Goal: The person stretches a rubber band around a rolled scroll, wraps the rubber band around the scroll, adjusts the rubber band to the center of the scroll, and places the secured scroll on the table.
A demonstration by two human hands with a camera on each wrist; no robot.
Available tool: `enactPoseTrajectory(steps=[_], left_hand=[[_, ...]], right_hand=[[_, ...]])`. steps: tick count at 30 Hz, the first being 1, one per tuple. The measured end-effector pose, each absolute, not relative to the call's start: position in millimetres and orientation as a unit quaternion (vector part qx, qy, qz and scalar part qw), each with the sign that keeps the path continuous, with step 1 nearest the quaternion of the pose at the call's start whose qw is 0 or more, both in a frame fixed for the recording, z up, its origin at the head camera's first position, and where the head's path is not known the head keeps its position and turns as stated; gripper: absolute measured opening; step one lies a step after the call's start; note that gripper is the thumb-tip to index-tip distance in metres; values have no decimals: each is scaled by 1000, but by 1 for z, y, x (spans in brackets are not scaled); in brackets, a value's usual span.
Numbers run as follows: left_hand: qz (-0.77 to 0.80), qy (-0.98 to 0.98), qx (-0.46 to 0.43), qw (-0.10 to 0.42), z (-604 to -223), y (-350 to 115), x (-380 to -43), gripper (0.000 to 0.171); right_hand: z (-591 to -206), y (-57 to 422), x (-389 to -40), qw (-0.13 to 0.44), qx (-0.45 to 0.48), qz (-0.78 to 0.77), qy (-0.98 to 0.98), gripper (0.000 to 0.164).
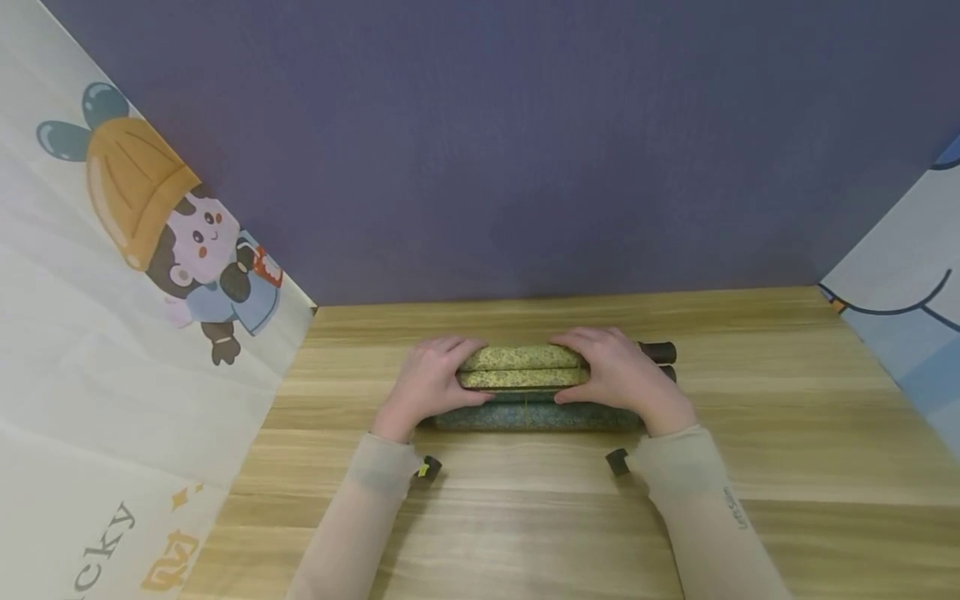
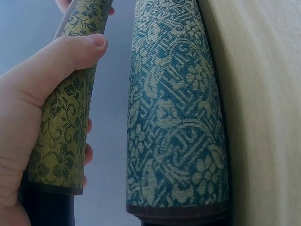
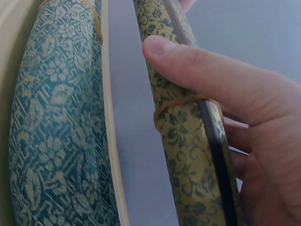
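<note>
Both hands hold a rolled scroll in yellow-green floral brocade (image 1: 517, 358), one hand toward each end. My left hand (image 1: 431, 379) grips it with the thumb laid along the near side; fingertips show past its far side in the left wrist view. My right hand (image 1: 622, 375) grips it the same way, its thumb near a tan cord (image 3: 181, 102) looped round the roll. A dark strip (image 3: 217, 155) runs lengthwise on this scroll. Nearer the body, a rolled teal scroll (image 1: 480, 417) with pale floral pattern lies on the table, parallel to it and apart from the hands.
The wood-grain table (image 1: 525, 533) meets a dark purple-grey wall (image 1: 525, 167) behind the scrolls. Dark knobs (image 1: 658, 352) stick out beyond the right hand. A white cloth with cartoon figures (image 1: 202, 242) hangs at left, another printed cloth (image 1: 922, 333) at right.
</note>
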State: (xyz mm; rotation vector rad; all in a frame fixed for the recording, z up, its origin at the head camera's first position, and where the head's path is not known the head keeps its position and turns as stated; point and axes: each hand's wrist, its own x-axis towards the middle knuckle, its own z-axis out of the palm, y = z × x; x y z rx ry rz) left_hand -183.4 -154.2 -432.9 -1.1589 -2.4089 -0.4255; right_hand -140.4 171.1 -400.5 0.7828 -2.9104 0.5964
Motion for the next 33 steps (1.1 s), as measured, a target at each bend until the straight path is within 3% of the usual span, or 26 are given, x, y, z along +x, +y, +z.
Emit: enactPoseTrajectory(steps=[17, 33], left_hand=[[-142, -880, -404, 206, -432, -154, -181, 84], [-147, -892, -379, 200, -430, -141, -190, 85]], right_hand=[[-399, 192, -141, 6, 234, 232, -944, 97], [-395, 218, -161, 2, 239, 239, -941, 90]])
